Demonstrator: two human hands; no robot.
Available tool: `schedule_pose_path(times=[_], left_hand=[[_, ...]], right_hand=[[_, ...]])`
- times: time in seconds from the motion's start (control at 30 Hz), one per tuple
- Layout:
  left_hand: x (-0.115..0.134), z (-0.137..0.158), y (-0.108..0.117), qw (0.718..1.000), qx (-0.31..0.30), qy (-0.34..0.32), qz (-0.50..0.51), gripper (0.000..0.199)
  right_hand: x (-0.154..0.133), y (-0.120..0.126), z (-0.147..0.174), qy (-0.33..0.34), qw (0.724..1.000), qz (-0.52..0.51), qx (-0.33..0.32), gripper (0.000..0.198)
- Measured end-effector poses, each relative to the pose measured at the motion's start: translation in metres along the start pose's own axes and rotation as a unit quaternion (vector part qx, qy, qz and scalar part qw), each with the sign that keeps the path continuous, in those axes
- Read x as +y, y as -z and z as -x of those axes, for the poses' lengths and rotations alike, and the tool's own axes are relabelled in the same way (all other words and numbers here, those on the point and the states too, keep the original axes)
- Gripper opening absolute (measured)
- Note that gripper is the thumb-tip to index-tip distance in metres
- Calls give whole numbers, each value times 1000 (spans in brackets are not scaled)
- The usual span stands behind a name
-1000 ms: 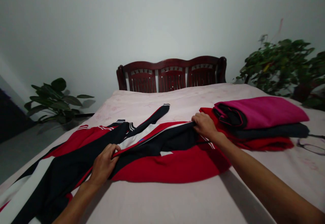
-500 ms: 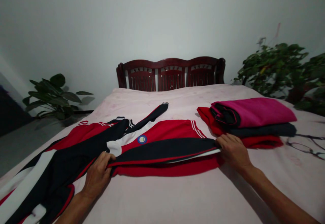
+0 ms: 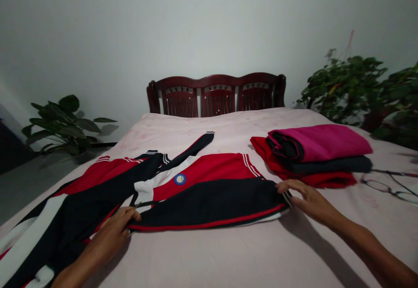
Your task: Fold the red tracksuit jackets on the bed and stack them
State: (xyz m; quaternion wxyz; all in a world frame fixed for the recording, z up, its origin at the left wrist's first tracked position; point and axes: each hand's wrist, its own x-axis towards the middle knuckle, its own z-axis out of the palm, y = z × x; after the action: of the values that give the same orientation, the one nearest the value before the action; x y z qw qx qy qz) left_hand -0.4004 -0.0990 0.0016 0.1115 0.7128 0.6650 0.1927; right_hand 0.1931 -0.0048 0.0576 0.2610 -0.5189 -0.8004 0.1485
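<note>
A red, white and dark navy jacket [image 3: 202,166] with a round blue badge lies on the bed in front of me. Its navy panel with red piping is spread across the near side. At the jacket's near left corner, my left hand [image 3: 112,231] is closed on the edge. My right hand [image 3: 305,198] pinches the striped end of the navy part at the right, thumb and fingers around the fabric. Left of the jacket lie more garments in the same colours, including navy trousers [image 3: 81,209] with a white stripe, partly behind my left forearm.
A stack of folded clothes [image 3: 326,144], magenta on top, sits to the right. Eyeglasses [image 3: 379,186] lie beside it on the pink bedsheet [image 3: 228,262]. A dark wooden headboard [image 3: 217,96] stands at the far end, with leafy plants [image 3: 62,124] on either side.
The navy part, raised and sagging between my hands before, has come down toward me and now lies flatter, covering the red fabric at the near edge. Both hands still hold its ends.
</note>
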Motion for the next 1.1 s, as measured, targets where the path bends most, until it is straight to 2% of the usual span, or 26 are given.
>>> schedule_pose_path(times=[0.07,0.13,0.2,0.23,0.33,0.4,0.5,0.67,0.77,0.9,1.03,1.1], left_hand=[[19,-11,9,1000,7,11,1,39],[45,-23,10,999,43,-3,14,34],[71,-33,-1,997,76,-21,18,33],[81,-37,-10,996,86,-20,5,34],[93,-42,-41,995,75,-4,-70,45],[89,-41,-57,993,58,-9,-101,50],[81,-37,-63,991,61,-18,-122,48],[78,-35,-50,987,44,-9,-155,30],[74,-37,-38,989,-3,26,-145,30],[62,-39,-22,996,-52,29,-59,34],[45,-32,-19,995,-43,55,-70,32],[37,-24,-25,993,-15,52,-102,33]], right_hand=[[-4,-7,-11,-12,995,34,96,32],[-7,-31,-17,0,983,96,155,43],[-8,-63,-18,40,976,159,141,47],[-7,-79,-17,66,974,188,109,46],[-1,-104,-15,110,968,225,25,45],[5,-100,-19,100,971,218,5,48],[9,-81,-30,49,972,228,22,53],[5,-75,-36,-18,957,290,21,45],[1,-74,-38,-47,959,279,-26,44],[-4,-57,-48,-52,966,235,-92,45],[-3,-54,-49,-34,968,242,-66,43],[4,-61,-46,-67,964,256,-38,47]])
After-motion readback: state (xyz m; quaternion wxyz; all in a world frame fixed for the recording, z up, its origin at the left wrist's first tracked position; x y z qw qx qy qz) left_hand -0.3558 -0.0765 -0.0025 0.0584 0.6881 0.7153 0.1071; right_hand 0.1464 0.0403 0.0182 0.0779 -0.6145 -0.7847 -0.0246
